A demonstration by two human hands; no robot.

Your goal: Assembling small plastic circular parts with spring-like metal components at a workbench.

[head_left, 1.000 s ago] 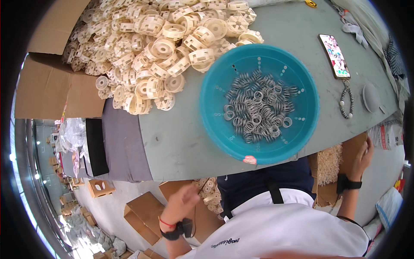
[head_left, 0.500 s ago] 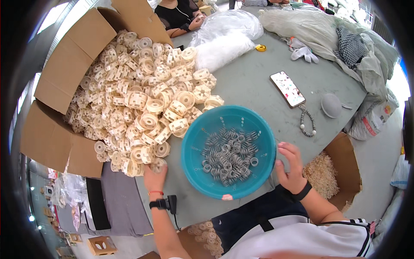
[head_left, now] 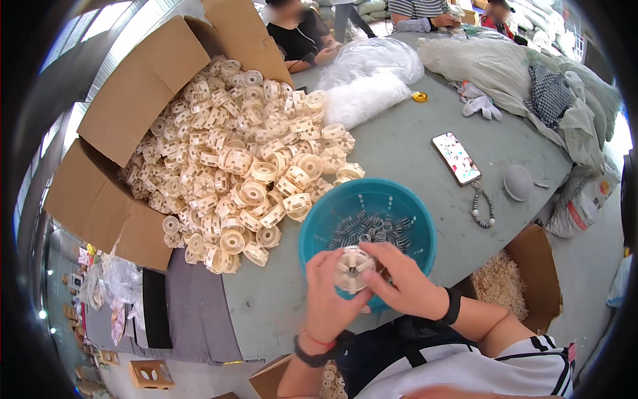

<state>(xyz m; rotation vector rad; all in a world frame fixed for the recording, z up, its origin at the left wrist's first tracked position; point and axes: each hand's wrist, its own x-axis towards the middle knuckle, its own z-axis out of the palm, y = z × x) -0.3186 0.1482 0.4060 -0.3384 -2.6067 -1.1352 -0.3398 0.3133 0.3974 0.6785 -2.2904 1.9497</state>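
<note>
A round cream plastic wheel (head_left: 353,270) with a spoked face is held up over the near rim of the teal basin (head_left: 307,229). My left hand (head_left: 325,300) grips it from the left. My right hand (head_left: 407,287) closes on its right side, thumb and fingers at the edge; whether a small part is also in those fingers cannot be seen. Loose metal coil springs (head_left: 375,228) lie in the basin, partly hidden behind my hands. Left of the basin, a big heap of similar plastic wheels (head_left: 226,166) spills from a cardboard box (head_left: 143,86) tipped on its side.
A phone (head_left: 456,158) with a beaded strap (head_left: 484,206) lies right of the basin, near a grey rounded cup-shaped thing (head_left: 518,183). Farther back are clear plastic bags (head_left: 372,70), white gloves (head_left: 480,105) and a seated person (head_left: 296,33). An open carton of small pale pieces (head_left: 502,286) stands below right.
My left hand has brought a wheel from the heap's near edge to over the basin. My right hand has left the basin's right rim and joined it at the wheel. The view has shifted slightly.
</note>
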